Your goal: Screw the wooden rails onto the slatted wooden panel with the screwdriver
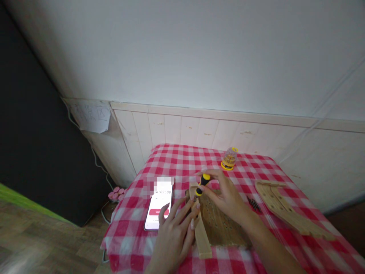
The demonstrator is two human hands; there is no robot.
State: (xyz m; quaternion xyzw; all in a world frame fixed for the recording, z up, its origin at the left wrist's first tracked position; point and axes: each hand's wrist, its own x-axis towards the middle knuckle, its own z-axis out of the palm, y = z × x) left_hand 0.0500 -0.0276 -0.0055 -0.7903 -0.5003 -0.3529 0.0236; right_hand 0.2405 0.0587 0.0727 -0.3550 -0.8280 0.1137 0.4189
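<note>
My R hand (226,196) has its fingers (215,176) pinching the yellow-black screwdriver (203,184), tip just by the top of the wood slat (202,238). L hand (172,239), fingers spread, sits just beside slat, near phone (158,205) on gingham-covered desk (122,228).

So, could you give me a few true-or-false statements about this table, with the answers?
The right hand holds a yellow-and-black screwdriver. True.
The phone lies on a plain blue cloth. False: the cloth is red-and-white checked.
The left hand is gripping the phone. False: it is beside the phone, next to a wooden strip.
A holed wooden board lies on the cloth. True.
</note>
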